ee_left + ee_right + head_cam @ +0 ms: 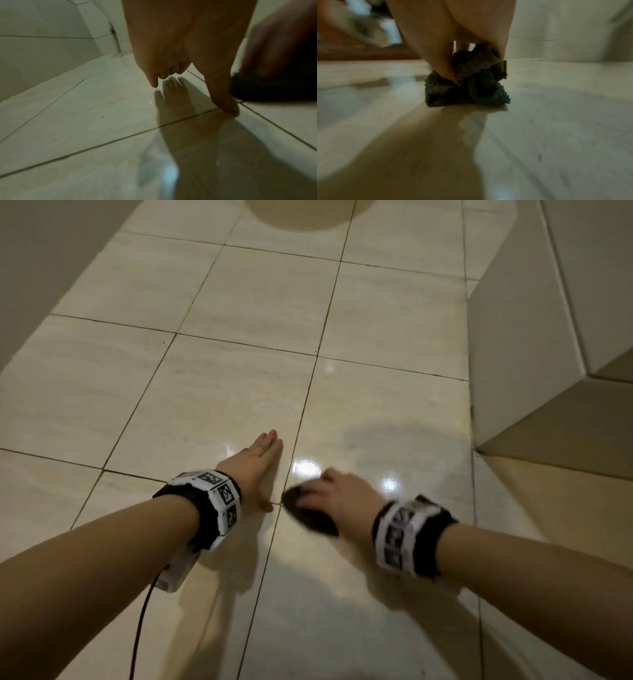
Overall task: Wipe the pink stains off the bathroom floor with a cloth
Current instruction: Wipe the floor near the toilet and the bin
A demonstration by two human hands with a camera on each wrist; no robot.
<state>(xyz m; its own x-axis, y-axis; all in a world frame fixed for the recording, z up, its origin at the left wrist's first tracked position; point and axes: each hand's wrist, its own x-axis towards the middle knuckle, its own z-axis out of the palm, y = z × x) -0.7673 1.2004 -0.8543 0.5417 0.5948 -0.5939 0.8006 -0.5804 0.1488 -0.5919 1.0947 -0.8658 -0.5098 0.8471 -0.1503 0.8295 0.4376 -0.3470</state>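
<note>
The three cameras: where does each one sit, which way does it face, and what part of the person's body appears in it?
Head view: high up, looking forward and down at the tiled floor; both forearms, the left hand and right hand show.
Left wrist view: low, looking along the left hand, thumb touching the floor.
Right wrist view: low, looking along the right hand gripping the dark cloth on the floor.
Shared: all three views show the cloth and floor.
</note>
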